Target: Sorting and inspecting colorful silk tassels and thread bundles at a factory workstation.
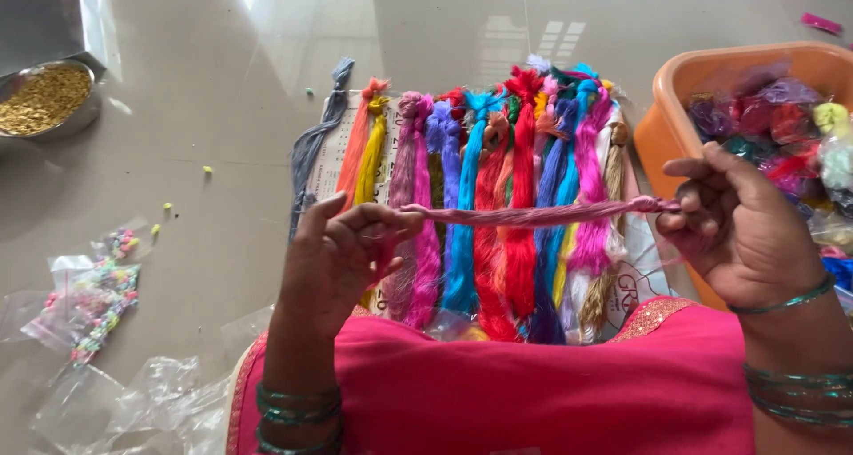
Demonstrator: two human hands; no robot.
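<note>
A dusty-pink skein of silk thread (533,214) is stretched level between my two hands. My left hand (342,251) pinches its left end, and my right hand (733,233) grips its right end near a knot. Below the skein lies a row of several bright thread skeins (498,188) in grey, orange, yellow, pink, blue and red, laid side by side on a printed sheet (330,157). My pink-clad lap (533,384) fills the bottom of the view. Green bangles ring both wrists.
An orange plastic tub (675,91) with packets of coloured thread stands at the right. A steel bowl of golden beads (44,99) sits at the far left. Clear plastic bags with coloured beads (98,299) lie on the tiled floor at the lower left.
</note>
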